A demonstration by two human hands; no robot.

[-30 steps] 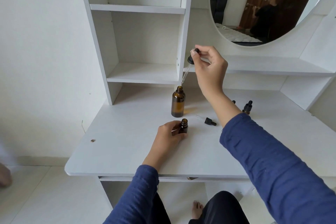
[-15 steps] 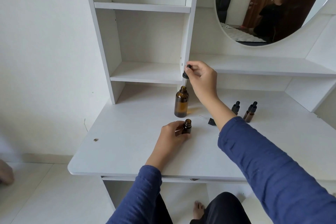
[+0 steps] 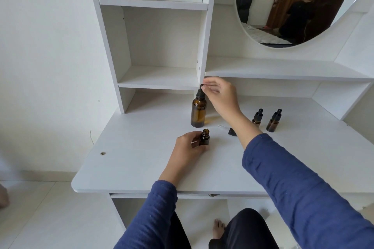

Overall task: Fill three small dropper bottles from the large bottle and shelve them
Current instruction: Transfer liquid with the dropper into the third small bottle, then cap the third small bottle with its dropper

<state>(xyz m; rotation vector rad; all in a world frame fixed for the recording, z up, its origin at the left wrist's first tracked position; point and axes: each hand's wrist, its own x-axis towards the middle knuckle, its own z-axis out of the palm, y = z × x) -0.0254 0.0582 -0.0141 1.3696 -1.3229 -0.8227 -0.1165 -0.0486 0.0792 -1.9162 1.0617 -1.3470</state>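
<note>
The large amber bottle point(image 3: 198, 113) stands upright on the white desk point(image 3: 141, 159). Its black dropper cap point(image 3: 200, 92) sits in its neck, and my right hand point(image 3: 220, 95) pinches the rubber bulb at the top. In front of it, my left hand point(image 3: 188, 145) grips a small open amber bottle point(image 3: 204, 137) standing on the desk. That bottle's dropper point(image 3: 229, 130) lies on the desk, partly hidden behind my right forearm. Two capped small dropper bottles point(image 3: 257, 117) point(image 3: 273, 120) stand to the right.
White shelf compartments point(image 3: 159, 77) rise behind the large bottle, and a long shelf point(image 3: 283, 70) runs under a round mirror point(image 3: 293, 6). A small metal fitting point(image 3: 102, 153) sits near the desk's left edge. My legs and a foot show below.
My right hand has come down from above with the large dropper, and the dropper now sits in the large bottle's neck. My left hand has kept its hold on the small bottle.
</note>
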